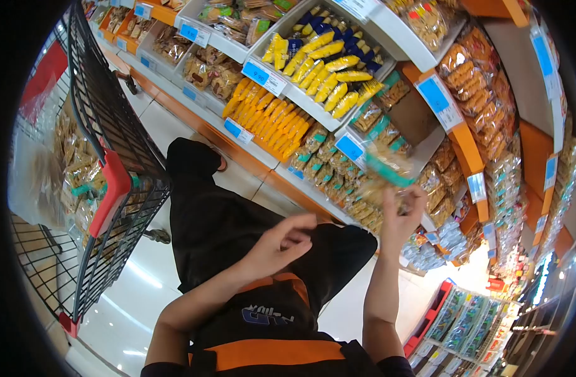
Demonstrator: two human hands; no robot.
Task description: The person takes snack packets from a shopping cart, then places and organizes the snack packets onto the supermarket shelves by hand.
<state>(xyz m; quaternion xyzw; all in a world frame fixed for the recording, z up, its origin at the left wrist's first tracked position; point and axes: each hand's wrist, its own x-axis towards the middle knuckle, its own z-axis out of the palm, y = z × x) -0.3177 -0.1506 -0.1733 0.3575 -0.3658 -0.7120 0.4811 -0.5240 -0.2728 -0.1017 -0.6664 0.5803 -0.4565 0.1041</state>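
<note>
My right hand (403, 210) pinches a clear snack packet (391, 168) with a green band, blurred by motion. The packet is held in front of a shelf bin (420, 116) with similar green-banded packets (366, 117) along its left side. Over my lap, my left hand (280, 245) is loosely curled, thumb apart from the fingers, with nothing in it. More green-banded packets (319, 160) fill the lower shelf just beyond my knees.
A black wire shopping cart (90, 144) with a red corner piece (115, 188) stands at my left, holding bagged snacks. Yellow packets (325, 69) and orange packets (263, 116) sit in neighbouring bins. Price tags (264, 76) line the shelf edges. A red-framed display (435, 314) stands at lower right.
</note>
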